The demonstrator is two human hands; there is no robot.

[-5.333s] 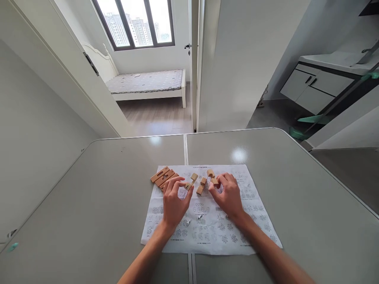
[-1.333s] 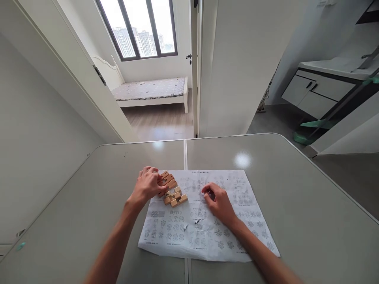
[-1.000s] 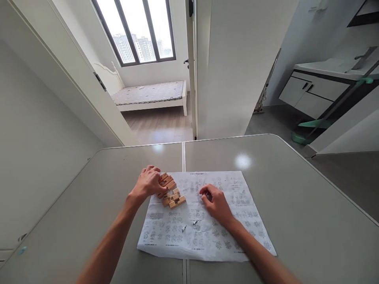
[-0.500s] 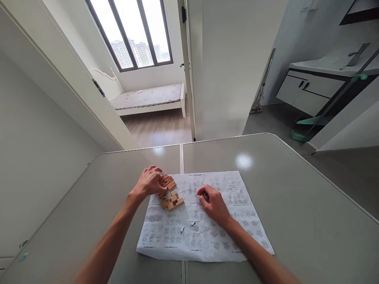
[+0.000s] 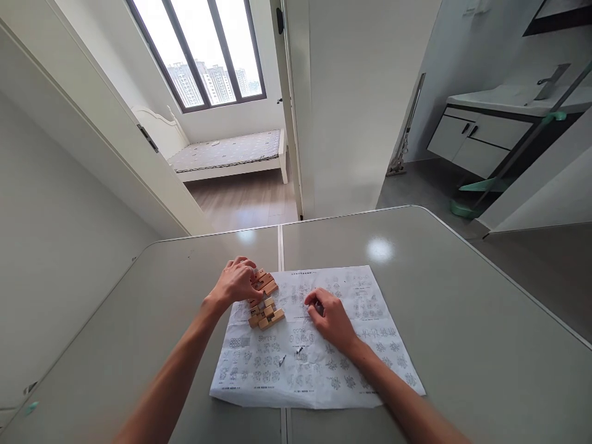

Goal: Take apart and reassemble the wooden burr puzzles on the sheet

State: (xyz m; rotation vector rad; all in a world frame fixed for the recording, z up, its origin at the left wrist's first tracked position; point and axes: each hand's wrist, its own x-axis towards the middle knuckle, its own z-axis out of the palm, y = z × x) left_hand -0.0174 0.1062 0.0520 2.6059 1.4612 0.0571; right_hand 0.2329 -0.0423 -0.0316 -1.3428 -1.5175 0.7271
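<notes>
My left hand (image 5: 235, 281) curves around a group of reddish notched wooden blocks (image 5: 266, 283), thumb on the near side and fingers at the far side; its palm hides some of them. Just nearer to me sits a cluster of paler wooden blocks (image 5: 267, 316). Over the printed sheet (image 5: 319, 376), my right hand (image 5: 332, 317) rests with its fingers curled in. A dark spot shows inside the curl, and I cannot make out whether it is an object or shadow. Two small shiny metal-looking pieces (image 5: 282, 360) lie on the paper between the hands.
The sheet, creased and covered in line diagrams, lies on a grey-green table (image 5: 462, 345) with a seam down its middle. Past the table's far edge are an open door (image 5: 356, 111), a bed (image 5: 231, 151) and a sink cabinet (image 5: 481, 139).
The camera view has shifted slightly. My left hand has slid the reddish blocks a little to the right relative to the pale cluster. My right hand stays curled in nearly the same place.
</notes>
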